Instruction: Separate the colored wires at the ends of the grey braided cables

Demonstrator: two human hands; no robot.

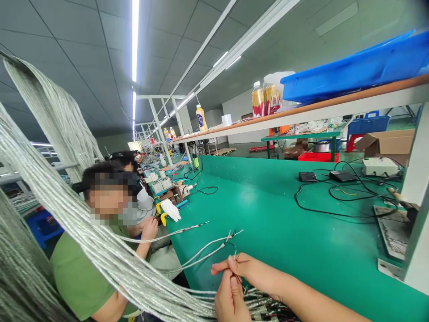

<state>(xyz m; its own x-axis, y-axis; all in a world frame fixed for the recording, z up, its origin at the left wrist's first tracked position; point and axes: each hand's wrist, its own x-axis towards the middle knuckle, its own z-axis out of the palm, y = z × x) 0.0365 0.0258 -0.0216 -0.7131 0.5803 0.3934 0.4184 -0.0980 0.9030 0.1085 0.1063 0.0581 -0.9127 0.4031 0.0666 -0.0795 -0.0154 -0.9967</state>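
Observed left hand [231,298] and right hand [237,264] close together at the lower middle of the view, over the long green counter [275,223]. Found left hand with thumb and fingers pinched on thin dark and pale wire strands [238,279]. Found right hand just above, thumb drawn in against the fingers, one finger extended leftward, likewise gripping the strands; could not tell the exact contact, partly covered by the fingers. Located the strands between the two hands, over a cluster of stripped cable ends with black, red and white cores [268,308].

Traced a thick bundle of silver-grey braided cables [100,239] from the left edge down to the hands. Noted a few separate braided cables [208,247] reaching over the counter just beyond, ends bared. Recorded a white glove [170,209] farther along, and at right two black pedals [343,175] near a white box [380,167] with black cords. Logged a blue plastic tray [351,67] and a yellow-and-red bottle [258,99] on the brown-edged shelf [234,127] above. Sighted at left a co-worker in a green shirt [72,273], arms bent, co-worker's hands [149,228] together near the counter edge.
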